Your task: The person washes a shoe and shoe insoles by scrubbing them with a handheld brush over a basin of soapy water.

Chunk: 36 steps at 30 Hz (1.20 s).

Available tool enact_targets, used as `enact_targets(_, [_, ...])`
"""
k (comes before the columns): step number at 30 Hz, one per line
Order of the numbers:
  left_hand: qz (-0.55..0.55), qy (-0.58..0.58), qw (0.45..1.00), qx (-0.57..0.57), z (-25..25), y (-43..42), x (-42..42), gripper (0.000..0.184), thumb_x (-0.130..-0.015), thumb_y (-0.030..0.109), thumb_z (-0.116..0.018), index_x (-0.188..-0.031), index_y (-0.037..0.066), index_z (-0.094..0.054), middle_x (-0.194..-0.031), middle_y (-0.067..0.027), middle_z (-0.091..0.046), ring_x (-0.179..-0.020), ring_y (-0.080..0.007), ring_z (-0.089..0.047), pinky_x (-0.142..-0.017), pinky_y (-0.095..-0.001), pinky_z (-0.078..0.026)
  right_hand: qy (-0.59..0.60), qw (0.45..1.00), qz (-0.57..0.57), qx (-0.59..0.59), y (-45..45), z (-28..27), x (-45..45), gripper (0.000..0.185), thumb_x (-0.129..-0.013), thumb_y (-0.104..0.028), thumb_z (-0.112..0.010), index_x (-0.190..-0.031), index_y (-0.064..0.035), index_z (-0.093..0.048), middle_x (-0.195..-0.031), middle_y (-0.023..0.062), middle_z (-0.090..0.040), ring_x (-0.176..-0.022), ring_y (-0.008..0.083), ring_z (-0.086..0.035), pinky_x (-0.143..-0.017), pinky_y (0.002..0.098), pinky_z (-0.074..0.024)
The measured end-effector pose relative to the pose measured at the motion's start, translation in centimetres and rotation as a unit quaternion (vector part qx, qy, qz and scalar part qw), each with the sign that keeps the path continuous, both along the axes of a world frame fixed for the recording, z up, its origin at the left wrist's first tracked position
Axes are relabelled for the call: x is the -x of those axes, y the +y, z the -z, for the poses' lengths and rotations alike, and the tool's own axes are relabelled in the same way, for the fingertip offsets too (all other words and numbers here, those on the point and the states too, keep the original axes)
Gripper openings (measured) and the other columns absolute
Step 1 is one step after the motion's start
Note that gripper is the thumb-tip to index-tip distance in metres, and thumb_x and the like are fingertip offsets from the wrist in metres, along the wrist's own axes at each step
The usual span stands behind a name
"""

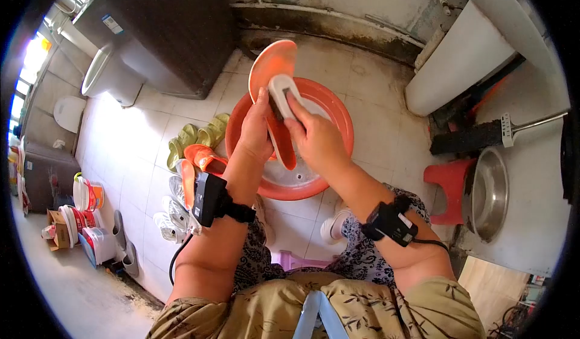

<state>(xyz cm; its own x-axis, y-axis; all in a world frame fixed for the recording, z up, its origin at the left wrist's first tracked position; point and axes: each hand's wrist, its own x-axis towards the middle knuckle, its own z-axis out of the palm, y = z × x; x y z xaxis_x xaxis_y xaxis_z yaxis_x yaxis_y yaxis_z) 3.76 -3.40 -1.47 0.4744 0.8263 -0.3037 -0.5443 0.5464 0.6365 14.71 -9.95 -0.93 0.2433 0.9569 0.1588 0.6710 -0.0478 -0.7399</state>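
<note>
My left hand (257, 129) is closed around an orange slipper (270, 64), held up on its edge above the basin. In my right hand (319, 138) is a white-handled scrub brush (284, 90), pressed against the slipper's inner side; its bristles are mostly hidden. Below both hands stands a round orange-red basin (343, 118) with whitish, wet-looking contents. Just left of the basin lies another orange slipper (205, 156), close to my left forearm.
Green slippers (211, 132) and grey-white shoes (172, 212) line the floor at left. Tubs and buckets (89, 194) stand farther left. To the right are a red stool (447, 188), a metal bowl (489, 194) and a long-handled brush (471, 141). A dark appliance (163, 31) stands behind.
</note>
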Motion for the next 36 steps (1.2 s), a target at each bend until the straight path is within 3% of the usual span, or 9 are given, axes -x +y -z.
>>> enact_targets(2, [0.028, 0.123, 0.991, -0.043, -0.4, -0.8, -0.1, 0.045, -0.095, 0.04, -0.04, -0.122, 0.004, -0.047, -0.111, -0.0113, -0.057, -0.103, -0.0233, -0.055, -0.09, -0.0357, -0.044, 0.057, 0.994, 0.048, -0.081, 1.7, 1.0, -1.3, 0.044, -0.088, -0.03, -0.05, -0.13, -0.0147, -0.047, -0.078, 0.0223, -0.061, -0.071, 0.0387, -0.06, -0.063, 0.0466, -0.0465])
enact_targets(7, [-0.027, 0.009, 1.0, -0.011, 0.3, 0.7, -0.1, 0.048, -0.094, 0.044, -0.039, -0.116, 0.004, -0.051, -0.109, -0.011, -0.058, -0.099, -0.0235, -0.056, -0.089, -0.0369, -0.045, 0.074, 0.997, -0.014, 0.007, -0.7, -0.5, 1.1, 0.045, -0.089, -0.03, -0.048, -0.13, -0.0129, -0.045, -0.077, 0.0253, -0.06, -0.07, 0.0422, -0.059, -0.063, 0.0505, -0.0448])
enact_targets(10, [0.075, 0.003, 0.997, -0.011, 1.0, 1.9, 2.0, 0.048, -0.095, 0.044, -0.037, -0.119, 0.004, -0.049, -0.115, -0.0096, -0.056, -0.103, -0.0241, -0.054, -0.09, -0.0372, -0.045, 0.084, 0.995, -0.042, -0.037, -2.4, 0.2, 2.6, 0.045, -0.088, -0.029, -0.05, -0.129, -0.0119, -0.046, -0.074, 0.0248, -0.06, -0.068, 0.0423, -0.059, -0.062, 0.0503, -0.0452])
enact_targets(12, [-0.037, 0.028, 0.998, 0.032, 0.9, 0.5, 0.1, 0.047, -0.095, 0.045, -0.038, -0.117, 0.005, -0.05, -0.109, -0.008, -0.058, -0.098, -0.0231, -0.056, -0.087, -0.037, -0.046, 0.059, 0.997, -0.019, -0.051, -1.1, 0.3, 1.5, 0.044, -0.089, -0.029, -0.05, -0.129, -0.0111, -0.047, -0.074, 0.0246, -0.06, -0.068, 0.0419, -0.059, -0.062, 0.0498, -0.0455])
enact_targets(18, [-0.007, 0.08, 0.997, 0.019, 0.7, -0.4, -0.6, 0.047, -0.095, 0.045, -0.039, -0.118, 0.006, -0.05, -0.108, -0.008, -0.058, -0.097, -0.0226, -0.056, -0.085, -0.0357, -0.047, 0.087, 0.994, 0.039, -0.045, 0.2, -0.2, 0.2, 0.044, -0.089, -0.03, -0.048, -0.128, -0.0105, -0.047, -0.077, 0.0248, -0.061, -0.071, 0.0408, -0.06, -0.064, 0.0494, -0.0456])
enact_targets(20, [-0.006, 0.005, 1.0, 0.002, 2.0, 0.8, 0.3, 0.052, -0.094, 0.05, -0.036, -0.116, 0.005, -0.05, -0.104, -0.0096, -0.059, -0.093, -0.0227, -0.056, -0.081, -0.0355, -0.048, 0.094, 0.995, -0.009, -0.027, -1.2, 0.0, 1.8, 0.044, -0.089, -0.031, -0.048, -0.129, -0.0113, -0.047, -0.077, 0.0248, -0.061, -0.072, 0.0416, -0.059, -0.065, 0.0496, -0.0455])
enact_targets(28, [-0.022, 0.054, 0.998, 0.029, -0.9, 1.6, 1.2, 0.082, -0.083, 0.073, -0.025, -0.119, 0.002, -0.048, -0.094, -0.0137, -0.061, -0.08, -0.0273, -0.059, -0.066, -0.0364, -0.051, 0.225, 0.97, -0.094, -0.008, -2.8, 0.2, 2.6, 0.045, -0.09, -0.029, -0.05, -0.13, -0.0091, -0.046, -0.091, 0.027, -0.06, -0.084, 0.0418, -0.059, -0.073, 0.0445, -0.0469])
enact_targets(33, [0.046, 0.032, 0.997, -0.053, 1.5, 2.1, 1.4, 0.078, -0.086, 0.069, -0.028, -0.122, 0.003, -0.046, -0.101, -0.0132, -0.059, -0.084, -0.0276, -0.059, -0.069, -0.0394, -0.052, 0.2, 0.974, -0.109, 0.017, -2.5, -0.8, 1.9, 0.044, -0.09, -0.029, -0.049, -0.128, -0.0092, -0.047, -0.095, 0.0264, -0.06, -0.089, 0.0417, -0.058, -0.077, 0.0438, -0.047])
enact_targets(36, [0.044, 0.071, 0.995, 0.053, 3.0, 1.6, 0.3, 0.07, -0.088, 0.064, -0.035, -0.125, 0.005, -0.045, -0.11, -0.0114, -0.057, -0.096, -0.0233, -0.058, -0.078, -0.0347, -0.051, 0.158, 0.985, -0.064, 0.031, -0.3, -0.6, 0.8, 0.043, -0.089, -0.028, -0.049, -0.127, -0.0085, -0.048, -0.089, 0.0254, -0.061, -0.083, 0.042, -0.059, -0.074, 0.0455, -0.0472])
